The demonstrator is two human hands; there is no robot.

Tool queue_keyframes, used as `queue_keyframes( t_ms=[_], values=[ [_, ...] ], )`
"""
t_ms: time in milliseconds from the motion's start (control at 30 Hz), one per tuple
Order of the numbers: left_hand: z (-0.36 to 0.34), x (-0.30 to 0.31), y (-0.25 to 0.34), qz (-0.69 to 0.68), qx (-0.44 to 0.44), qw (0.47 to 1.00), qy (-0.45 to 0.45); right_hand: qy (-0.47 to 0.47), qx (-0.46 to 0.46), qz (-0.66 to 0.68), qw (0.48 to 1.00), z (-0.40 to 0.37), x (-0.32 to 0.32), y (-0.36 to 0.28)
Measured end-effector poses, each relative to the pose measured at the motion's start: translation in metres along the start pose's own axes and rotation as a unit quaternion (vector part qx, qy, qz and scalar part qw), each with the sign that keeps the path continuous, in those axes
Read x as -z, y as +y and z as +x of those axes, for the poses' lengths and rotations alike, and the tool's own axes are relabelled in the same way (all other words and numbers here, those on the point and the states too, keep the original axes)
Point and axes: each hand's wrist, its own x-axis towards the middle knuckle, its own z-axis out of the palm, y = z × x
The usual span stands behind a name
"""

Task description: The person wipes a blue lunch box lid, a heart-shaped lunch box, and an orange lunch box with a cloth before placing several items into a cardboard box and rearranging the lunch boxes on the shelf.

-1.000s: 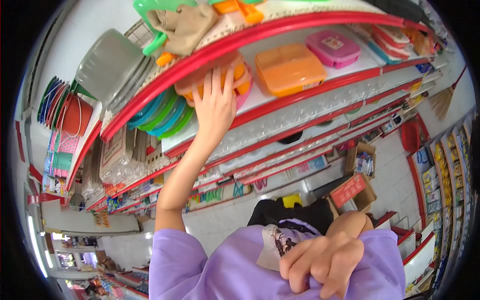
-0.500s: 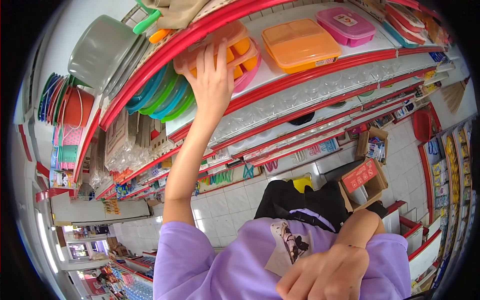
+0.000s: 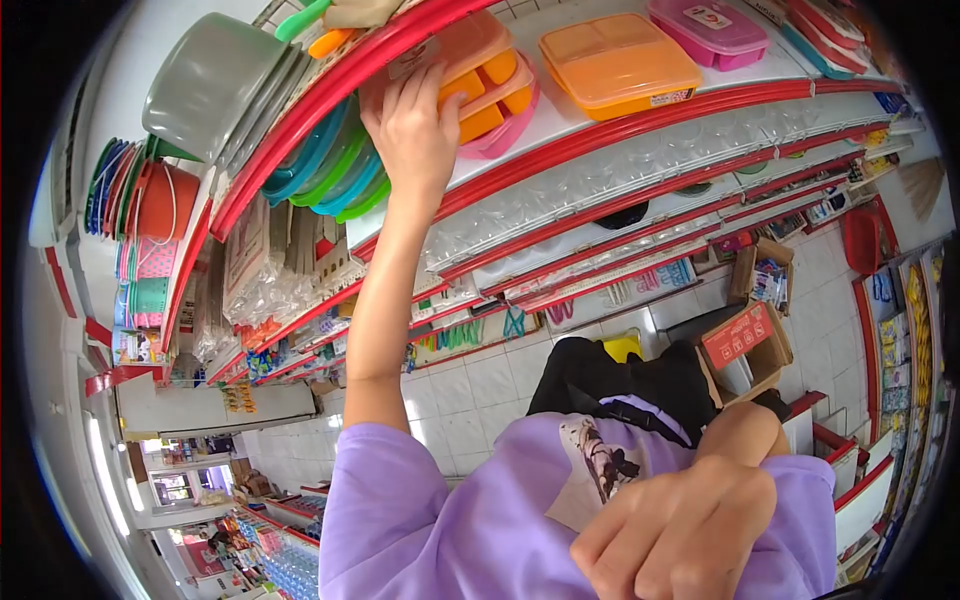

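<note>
My left hand (image 3: 408, 120) reaches up to the shelf on the left. Its fingers lie over a clear-lidded box, thumb apart and in front of the stacked orange lunch boxes (image 3: 487, 85). Whether the fingertips grip an edge is hidden. A pink container (image 3: 505, 138) shows beneath the orange ones. To the right on that shelf sits another orange lunch box (image 3: 620, 65), with a pink lunch box (image 3: 708, 32) beyond it. In front of my chest my right hand (image 3: 680, 525) is curled closed, palm down; anything inside it is hidden.
Blue and green plastic basins (image 3: 325, 165) stand left of my hand. A red shelf edge (image 3: 330, 110) crosses close above them. Grey pots (image 3: 215, 85) and buckets (image 3: 165, 200) are at far left. Lower shelves hold glassware (image 3: 560, 180). An opened carton (image 3: 755, 355) stands on the tiled floor.
The whole view has shifted slightly. My left hand has moved left relative to the orange boxes, showing more of them. My right hand stays curled before my chest.
</note>
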Motion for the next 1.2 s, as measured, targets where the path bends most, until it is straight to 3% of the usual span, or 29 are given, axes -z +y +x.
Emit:
queue_keyframes(
  t_ms=[67,167,233,333,400,500,567,600,733,933,1000,1033,1100,1133,1200],
  values=[
    [-0.001,0.002,-0.001,-0.023,-0.008,1.000,0.013,-0.063,-0.039,0.003,0.997,0.003,0.007,-0.006],
    [-0.003,0.011,0.005,-0.027,-0.007,1.000,0.010,-0.039,0.014,-0.053,0.998,0.000,0.001,-0.003],
    [-0.005,0.017,0.011,-0.035,-0.013,0.999,0.013,-0.067,-0.023,-0.074,0.995,0.004,0.004,-0.011],
    [-0.004,0.025,0.017,-0.044,-0.026,0.998,0.030,-0.176,-0.158,-0.099,0.967,0.020,0.022,-0.039],
    [-0.005,0.032,0.020,-0.046,-0.033,0.998,0.034,-0.154,-0.147,-0.180,0.960,0.027,0.022,-0.035],
    [-0.008,0.041,0.034,-0.075,-0.035,0.996,0.023,-0.029,-0.123,-0.203,0.971,0.029,0.013,-0.022],
    [-0.010,0.045,0.046,-0.087,-0.036,0.995,0.013,-0.054,-0.070,-0.032,0.996,0.021,0.008,-0.011],
    [-0.010,0.048,0.053,-0.095,-0.039,0.995,0.008,-0.028,-0.054,-0.104,0.993,0.026,-0.003,-0.016],
    [-0.017,0.055,0.079,-0.112,-0.068,0.991,-0.004,-0.107,0.053,-0.172,0.978,0.036,0.004,-0.012],
    [-0.006,0.035,0.110,-0.169,-0.097,0.981,0.009,-0.048,0.172,-0.317,0.932,0.044,-0.010,-0.016],
    [0.003,0.023,0.121,-0.178,-0.103,0.978,0.017,-0.203,0.132,-0.278,0.929,0.062,0.008,-0.026],
    [0.008,0.015,0.126,-0.179,-0.107,0.978,0.022,-0.345,0.076,-0.208,0.912,0.084,0.031,-0.038],
    [0.016,-0.002,0.135,-0.181,-0.110,0.977,0.035,-0.316,0.054,-0.236,0.917,0.083,0.037,-0.049],
    [0.021,-0.012,0.139,-0.175,-0.116,0.976,0.054,-0.145,0.092,-0.331,0.928,0.058,0.026,-0.049],
    [0.026,-0.032,0.149,-0.180,-0.099,0.977,0.054,0.043,0.112,-0.442,0.889,0.044,0.042,-0.063]
  ],
)
